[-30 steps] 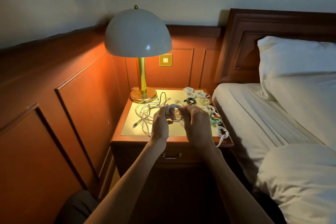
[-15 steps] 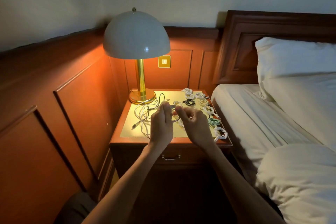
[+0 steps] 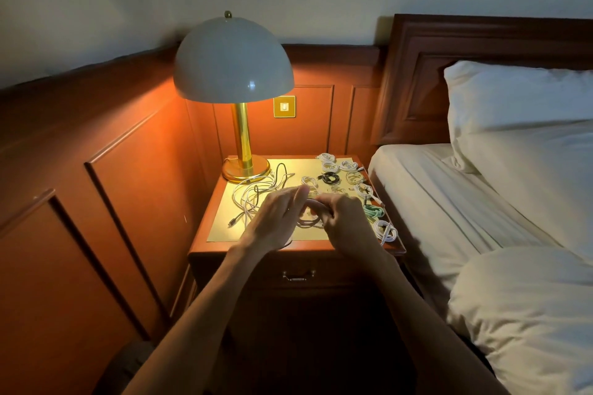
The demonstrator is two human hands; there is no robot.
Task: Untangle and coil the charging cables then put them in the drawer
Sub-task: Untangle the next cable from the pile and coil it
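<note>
Over the nightstand (image 3: 205, 247), both hands work one white cable coil (image 3: 308, 221). My left hand (image 3: 276, 218) has its fingers stretched toward the coil and touches its top. My right hand (image 3: 345, 221) curls round the coil's right side. A loose tangle of white and dark cables (image 3: 256, 196) lies on the left of the yellow mat (image 3: 221, 228). Several finished coils sit along the right: white ones (image 3: 386, 232), a green one (image 3: 373, 212), a black one (image 3: 330, 177). The drawer (image 3: 299, 275) below is closed.
A brass lamp (image 3: 240, 167) with a white dome shade stands at the nightstand's back left. A bed with white sheets and pillows (image 3: 500, 189) borders the right side. Wood panelling (image 3: 96, 202) runs along the left wall, with a switch plate (image 3: 284, 107) behind.
Both hands have shifted slightly and turned the white coil between them; my left fingers have straightened out over it. The cables on the mat lie as before.
</note>
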